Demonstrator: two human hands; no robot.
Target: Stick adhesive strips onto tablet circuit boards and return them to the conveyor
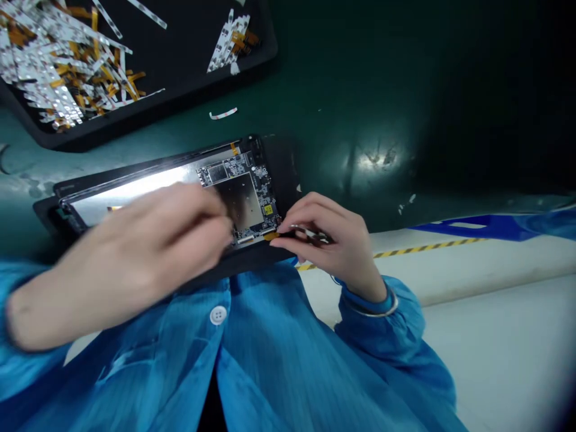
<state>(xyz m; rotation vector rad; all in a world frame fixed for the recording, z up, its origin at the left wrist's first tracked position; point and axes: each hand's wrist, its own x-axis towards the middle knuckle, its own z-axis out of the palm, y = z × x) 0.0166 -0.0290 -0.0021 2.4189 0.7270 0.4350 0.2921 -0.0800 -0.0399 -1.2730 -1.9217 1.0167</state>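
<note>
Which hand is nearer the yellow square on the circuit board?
Right: the right hand is close at the lower right of the yellow square; the left hand is farther off, to its left.

On my remote feed, the left hand (pixel 155 240) is blurred, hiding part of the device (pixel 245 201) beneath; the tray (pixel 180 95) beyond both hands is cut off.

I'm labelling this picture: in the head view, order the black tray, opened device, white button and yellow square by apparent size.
1. Black tray, partly out of frame
2. Opened device, partly covered
3. White button
4. Yellow square
</note>
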